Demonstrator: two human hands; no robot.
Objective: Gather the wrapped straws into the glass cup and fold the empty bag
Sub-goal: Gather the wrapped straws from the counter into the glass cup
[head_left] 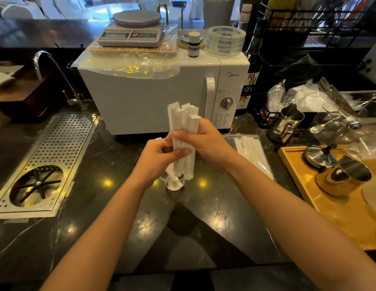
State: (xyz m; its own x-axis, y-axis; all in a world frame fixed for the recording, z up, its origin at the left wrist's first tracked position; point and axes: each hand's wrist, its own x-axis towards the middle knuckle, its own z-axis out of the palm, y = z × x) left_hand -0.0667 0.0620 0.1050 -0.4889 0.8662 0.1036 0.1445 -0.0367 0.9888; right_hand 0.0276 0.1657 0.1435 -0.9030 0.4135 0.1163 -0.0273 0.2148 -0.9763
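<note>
A bundle of white paper-wrapped straws point(184, 120) stands upright in the middle of the dark counter. My left hand point(159, 154) grips it low on the left, and my right hand point(200, 140) wraps it from the right. The straws' lower ends reach into a small glass cup point(174, 184), mostly hidden under my hands. A clear plastic bag point(253, 153) lies flat to the right, with a few wrapped straws still inside it.
A white microwave point(161, 95) stands right behind the straws, with a scale and a tape roll point(225, 40) on top. A perforated steel drain tray point(46, 162) lies left. A wooden tray point(334, 198) with metal tools sits right, a steel pitcher point(287, 124) behind it.
</note>
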